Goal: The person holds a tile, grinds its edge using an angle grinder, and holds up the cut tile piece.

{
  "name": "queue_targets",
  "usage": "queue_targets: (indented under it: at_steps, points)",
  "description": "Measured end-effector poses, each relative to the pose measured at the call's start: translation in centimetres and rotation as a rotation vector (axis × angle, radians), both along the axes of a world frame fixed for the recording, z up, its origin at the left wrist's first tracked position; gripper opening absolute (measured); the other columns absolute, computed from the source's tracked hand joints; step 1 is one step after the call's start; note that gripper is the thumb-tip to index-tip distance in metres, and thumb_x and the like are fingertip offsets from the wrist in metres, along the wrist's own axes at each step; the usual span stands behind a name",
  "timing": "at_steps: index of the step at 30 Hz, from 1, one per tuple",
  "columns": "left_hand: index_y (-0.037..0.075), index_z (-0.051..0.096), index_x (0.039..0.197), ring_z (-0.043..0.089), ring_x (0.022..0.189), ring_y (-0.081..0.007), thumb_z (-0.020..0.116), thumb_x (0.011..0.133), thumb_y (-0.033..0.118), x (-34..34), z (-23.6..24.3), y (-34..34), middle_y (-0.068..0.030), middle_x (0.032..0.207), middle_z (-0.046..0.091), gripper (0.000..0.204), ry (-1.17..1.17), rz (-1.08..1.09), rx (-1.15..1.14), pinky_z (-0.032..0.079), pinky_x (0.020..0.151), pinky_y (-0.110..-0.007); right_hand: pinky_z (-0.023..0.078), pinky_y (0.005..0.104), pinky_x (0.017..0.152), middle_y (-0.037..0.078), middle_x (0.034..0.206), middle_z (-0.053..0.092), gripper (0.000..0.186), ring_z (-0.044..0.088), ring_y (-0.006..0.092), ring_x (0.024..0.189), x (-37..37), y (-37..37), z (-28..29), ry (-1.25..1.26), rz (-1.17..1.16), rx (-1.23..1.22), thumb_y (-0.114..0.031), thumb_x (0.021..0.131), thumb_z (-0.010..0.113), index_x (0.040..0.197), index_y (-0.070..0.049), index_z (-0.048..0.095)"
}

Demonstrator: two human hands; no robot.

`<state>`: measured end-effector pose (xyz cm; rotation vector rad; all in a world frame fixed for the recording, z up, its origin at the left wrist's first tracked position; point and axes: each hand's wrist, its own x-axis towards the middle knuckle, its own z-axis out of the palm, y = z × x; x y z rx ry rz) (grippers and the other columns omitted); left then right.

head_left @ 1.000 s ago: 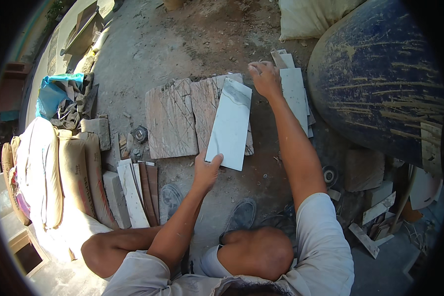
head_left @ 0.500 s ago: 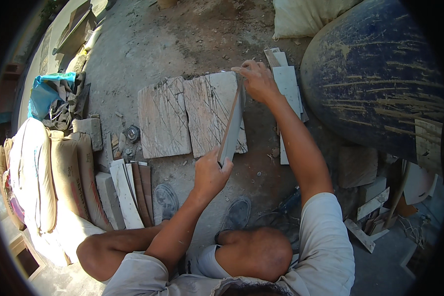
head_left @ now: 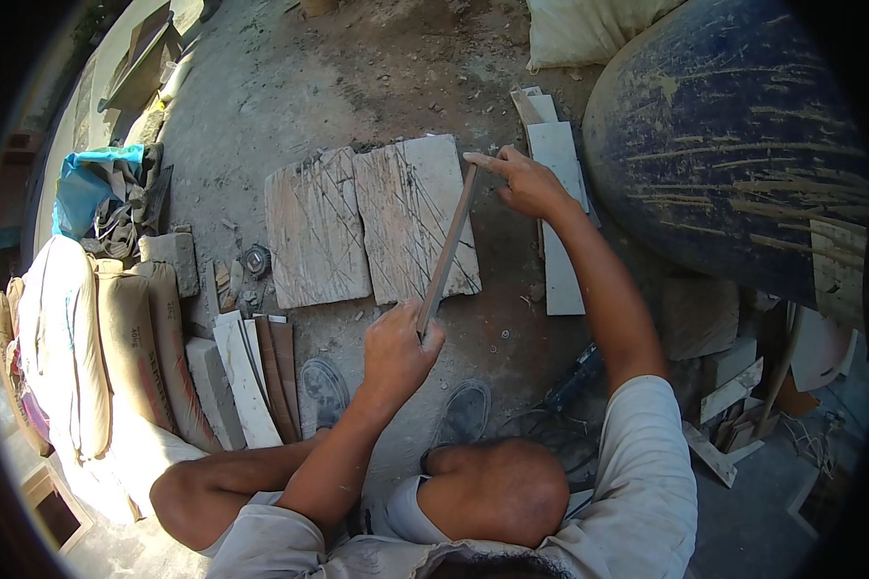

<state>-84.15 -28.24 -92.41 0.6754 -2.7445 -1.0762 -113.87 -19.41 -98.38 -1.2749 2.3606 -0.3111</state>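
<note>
A long narrow strip (head_left: 447, 246), which looks like cut tile, is held at a slant with its thin brown edge showing. My left hand (head_left: 396, 352) is closed round its near end, thumb on the right side. At the far end, my right hand (head_left: 531, 183) has its index finger stretched out, the tip touching the strip's end. The right thumb stands apart from the strip. Beneath and to the left lie two pale, scored slabs (head_left: 319, 232) (head_left: 406, 212), side by side on the ground; the strip covers part of the right one.
White tile pieces (head_left: 558, 241) lie right of the slabs, near a big dark blue rounded vessel (head_left: 724, 145). Left are cut strips (head_left: 244, 372), a tape measure (head_left: 256, 261) and stacked sacks (head_left: 130, 338). A blue power tool (head_left: 572, 381) lies by my right knee; offcuts (head_left: 734, 391) lie farther right.
The strip has turned so that its grey face hardly shows, and its near end has come slightly towards me. My right hand has shifted right and nearer, leaving its index finger at the strip's end.
</note>
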Motion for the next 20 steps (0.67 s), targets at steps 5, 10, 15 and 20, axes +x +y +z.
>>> queue_targets:
  at_steps: [5,10,15,20]
  points:
    - [0.000,0.059,0.089,0.063,0.073,-0.0381,0.068,0.077,0.011,0.2,-0.3,0.4,-0.0183,0.077,0.062,0.019,0.009,0.022,0.007,0.050,0.067,-0.047,0.050,0.0443,0.091,0.014,0.122,0.054,0.055,0.059,0.0340,0.107,-3.5,-0.7,-3.1,0.183,-0.213,0.232,-0.011,0.088,0.061,0.140,-0.028,0.054]
    - [0.000,0.058,0.087,0.062,0.073,-0.0385,0.068,0.077,0.011,0.4,-0.3,0.4,-0.0180,0.076,0.061,0.018,0.003,0.014,-0.018,0.050,0.066,-0.048,0.045,0.0437,0.100,0.014,0.119,0.055,0.037,0.053,0.0335,0.116,-3.5,-0.9,-4.0,-0.141,-0.108,-0.448,-0.012,0.090,0.060,0.125,-0.020,0.067]
    - [0.000,0.057,0.086,0.062,0.072,-0.0387,0.068,0.077,0.011,0.3,-0.3,0.5,-0.0179,0.075,0.061,0.017,0.012,0.018,-0.006,0.050,0.066,-0.048,0.044,0.0420,0.101,0.014,0.119,0.055,0.036,0.053,0.0325,0.115,-3.0,-0.8,-3.7,-0.088,-0.059,-0.351,-0.009,0.087,0.061,0.121,-0.019,0.070]
    - [0.001,0.057,0.085,0.063,0.073,-0.0387,0.068,0.077,0.011,0.3,-0.3,0.5,-0.0180,0.075,0.061,0.017,0.009,0.031,0.005,0.050,0.066,-0.048,0.043,0.0419,0.102,0.013,0.120,0.055,0.037,0.053,0.0308,0.116,-2.5,-0.7,-3.1,0.000,-0.024,-0.312,-0.008,0.085,0.062,0.120,-0.019,0.070]
